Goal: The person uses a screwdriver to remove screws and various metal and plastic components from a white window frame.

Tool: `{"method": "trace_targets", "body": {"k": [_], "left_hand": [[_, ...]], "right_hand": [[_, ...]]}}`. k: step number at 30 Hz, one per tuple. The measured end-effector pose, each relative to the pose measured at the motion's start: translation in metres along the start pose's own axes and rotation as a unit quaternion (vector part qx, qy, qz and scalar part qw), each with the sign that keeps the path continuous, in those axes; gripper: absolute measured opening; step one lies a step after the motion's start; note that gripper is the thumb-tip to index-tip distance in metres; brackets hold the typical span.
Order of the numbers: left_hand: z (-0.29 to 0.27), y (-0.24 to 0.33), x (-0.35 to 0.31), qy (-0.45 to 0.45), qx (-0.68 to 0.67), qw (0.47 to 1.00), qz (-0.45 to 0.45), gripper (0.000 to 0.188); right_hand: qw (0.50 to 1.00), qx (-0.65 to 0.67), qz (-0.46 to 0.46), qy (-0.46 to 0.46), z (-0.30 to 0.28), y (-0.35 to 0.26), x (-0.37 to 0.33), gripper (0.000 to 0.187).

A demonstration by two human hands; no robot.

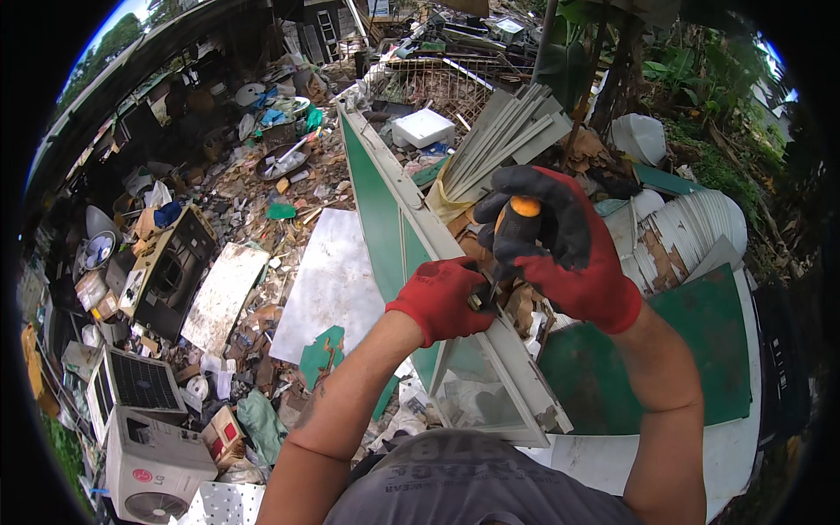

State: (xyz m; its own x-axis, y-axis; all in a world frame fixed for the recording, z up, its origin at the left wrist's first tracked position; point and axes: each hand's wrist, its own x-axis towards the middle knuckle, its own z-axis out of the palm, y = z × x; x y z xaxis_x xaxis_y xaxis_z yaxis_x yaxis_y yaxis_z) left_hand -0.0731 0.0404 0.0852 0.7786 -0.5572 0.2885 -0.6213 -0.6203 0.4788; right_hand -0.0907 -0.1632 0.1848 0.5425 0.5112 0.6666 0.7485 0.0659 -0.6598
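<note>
My right hand [569,245], in a red and black glove, curls round the orange-and-black handle of a screwdriver [518,223]. Its handle end points up, and the lower part is mostly hidden behind the gloves. Just below and to the left, my left hand [446,302] wears a matching glove and is closed at the edge of a long pale metal door frame [420,210]. What its fingertips press on is partly hidden. Green panels [367,197] and a glass pane [472,398] fill the frame, which slants across in front of my body.
Scrap covers the ground at left, with a white sheet [319,284], an air-conditioner unit [153,468] and a speaker-like box [175,271]. Pale metal strips [503,144] stack beyond my hands. At right lie a green board [652,354] and a corrugated white roll [691,232].
</note>
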Motion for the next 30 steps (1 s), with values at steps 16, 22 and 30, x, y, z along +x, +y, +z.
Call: {"method": "trace_targets", "body": {"k": [16, 22, 30], "left_hand": [[0.004, 0.006, -0.003, 0.062, -0.015, 0.998, 0.021, 0.026], [-0.010, 0.009, 0.002, 0.027, -0.099, 0.995, 0.019, 0.023], [-0.010, 0.017, 0.007, 0.039, -0.150, 0.987, -0.040, 0.028]], "right_hand": [[0.948, -0.187, 0.257, 0.008, -0.004, -0.030, -0.132, 0.080], [0.891, -0.193, 0.408, -0.045, 0.026, -0.027, -0.138, 0.085], [0.911, -0.212, 0.352, -0.036, 0.027, -0.012, -0.154, 0.071]]}}
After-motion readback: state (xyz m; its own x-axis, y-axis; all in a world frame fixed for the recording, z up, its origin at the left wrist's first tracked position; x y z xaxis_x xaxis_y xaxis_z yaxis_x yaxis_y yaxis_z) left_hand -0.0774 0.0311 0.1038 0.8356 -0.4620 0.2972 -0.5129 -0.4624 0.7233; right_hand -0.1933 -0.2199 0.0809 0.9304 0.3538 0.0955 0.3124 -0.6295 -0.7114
